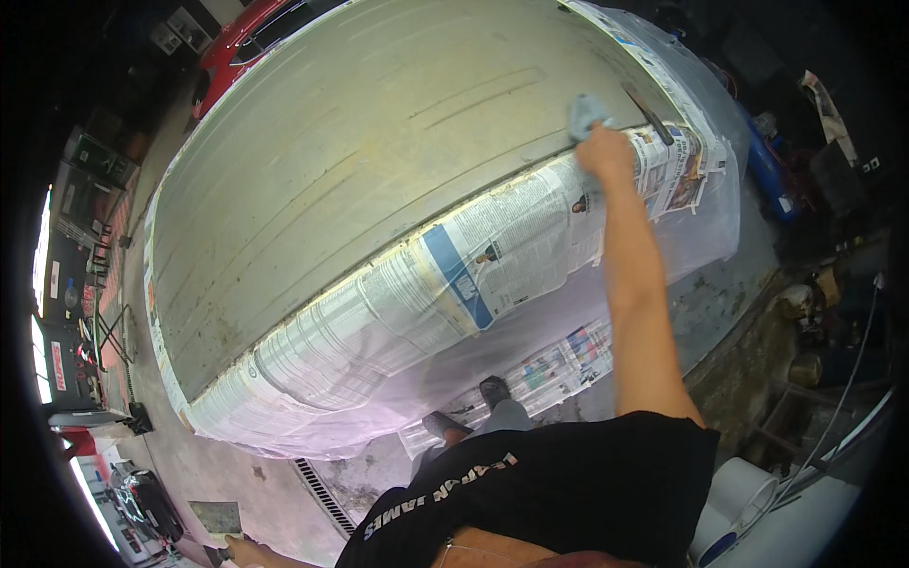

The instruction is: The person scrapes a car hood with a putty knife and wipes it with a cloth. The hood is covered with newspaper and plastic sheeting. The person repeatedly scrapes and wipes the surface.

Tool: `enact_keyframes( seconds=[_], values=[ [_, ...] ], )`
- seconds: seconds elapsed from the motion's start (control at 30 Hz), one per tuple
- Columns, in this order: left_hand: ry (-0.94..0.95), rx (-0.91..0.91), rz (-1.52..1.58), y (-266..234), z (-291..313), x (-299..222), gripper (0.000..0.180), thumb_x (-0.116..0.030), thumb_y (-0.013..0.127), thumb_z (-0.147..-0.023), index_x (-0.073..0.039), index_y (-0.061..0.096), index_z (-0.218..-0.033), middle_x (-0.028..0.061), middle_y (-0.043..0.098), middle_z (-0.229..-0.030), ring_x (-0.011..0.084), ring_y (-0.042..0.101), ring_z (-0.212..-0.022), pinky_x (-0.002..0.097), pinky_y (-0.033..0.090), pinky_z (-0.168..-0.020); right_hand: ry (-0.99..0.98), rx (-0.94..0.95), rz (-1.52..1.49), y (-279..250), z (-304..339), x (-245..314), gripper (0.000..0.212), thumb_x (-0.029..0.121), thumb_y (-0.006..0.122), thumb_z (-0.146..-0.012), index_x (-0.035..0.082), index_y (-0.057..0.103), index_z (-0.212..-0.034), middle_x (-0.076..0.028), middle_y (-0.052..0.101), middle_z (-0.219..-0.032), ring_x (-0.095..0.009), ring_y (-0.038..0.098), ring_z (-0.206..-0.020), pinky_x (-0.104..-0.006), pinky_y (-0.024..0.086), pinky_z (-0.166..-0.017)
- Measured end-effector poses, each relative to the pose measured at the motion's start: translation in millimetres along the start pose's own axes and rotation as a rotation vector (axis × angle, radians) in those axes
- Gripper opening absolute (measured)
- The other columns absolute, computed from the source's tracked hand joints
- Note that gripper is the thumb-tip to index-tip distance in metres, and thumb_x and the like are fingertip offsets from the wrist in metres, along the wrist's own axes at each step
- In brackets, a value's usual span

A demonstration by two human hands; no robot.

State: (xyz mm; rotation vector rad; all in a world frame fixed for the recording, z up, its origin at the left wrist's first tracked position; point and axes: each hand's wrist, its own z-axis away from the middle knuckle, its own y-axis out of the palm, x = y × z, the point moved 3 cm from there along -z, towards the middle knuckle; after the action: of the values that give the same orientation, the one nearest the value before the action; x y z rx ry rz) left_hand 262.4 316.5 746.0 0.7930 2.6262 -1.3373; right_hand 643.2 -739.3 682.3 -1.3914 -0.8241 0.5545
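Note:
My right hand [604,150] reaches out over the far right of a large greyish-green vehicle panel [312,180]. Its fingers are closed on a light blue cloth [587,112], which lies against the panel's surface. Just right of the cloth, a dark-handled scraper [651,115] rests across the panel's edge. Down at the lower left, away from the panel, my left hand [242,552] grips a flat, rectangular grey-green plate [218,518], with a dark part beside the fingers. Exactly what kind of plate it is, I cannot tell.
Taped newspaper [369,308] borders the panel, and clear plastic sheeting [701,222] drapes its side. A floor drain grate [324,494] runs by my feet. A red car [222,57] stands beyond. A white bucket-like container [743,497] and clutter sit at right.

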Motion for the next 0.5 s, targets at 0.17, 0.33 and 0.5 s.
enact_keyframes(
  seconds=[0.17, 0.33, 0.5],
  values=[
    [0.203, 0.057, 0.166, 25, 6, -53, 0.038, -0.027, 0.073, -0.088, 0.011, 0.069, -0.090, 0.0160, 0.070, -0.082, 0.0308, 0.066, -0.072, 0.0410, 0.052, -0.062, -0.572, 0.136, -0.604, 105, 215, 244, 0.027, 0.006, 0.054, -0.091, -0.001, 0.069, -0.112, -0.023, 0.067, -0.120, -0.039, 0.062, -0.116, -0.0478, 0.048, -0.103],
    [-0.371, 0.268, 1.121, 47, 16, -106, 0.029, -0.021, 0.073, -0.088, 0.007, 0.069, -0.091, 0.0091, 0.066, -0.085, 0.0191, 0.060, -0.070, 0.0339, 0.048, -0.060, -0.613, 0.365, -1.253, 37, 315, 355, 0.042, 0.013, 0.064, -0.082, 0.002, 0.064, -0.123, -0.027, 0.068, -0.114, -0.042, 0.064, -0.111, -0.0483, 0.050, -0.100],
    [-0.567, 0.142, 0.990, 33, 26, 37, 0.026, -0.024, 0.069, -0.091, 0.002, 0.067, -0.092, 0.0079, 0.064, -0.089, 0.0214, 0.061, -0.077, 0.0361, 0.052, -0.068, -0.451, -0.192, -1.218, -17, 127, 213, 0.039, 0.020, 0.064, -0.091, 0.001, 0.062, -0.124, -0.022, 0.060, -0.131, -0.034, 0.057, -0.123, -0.0423, 0.043, -0.109]
  ],
)
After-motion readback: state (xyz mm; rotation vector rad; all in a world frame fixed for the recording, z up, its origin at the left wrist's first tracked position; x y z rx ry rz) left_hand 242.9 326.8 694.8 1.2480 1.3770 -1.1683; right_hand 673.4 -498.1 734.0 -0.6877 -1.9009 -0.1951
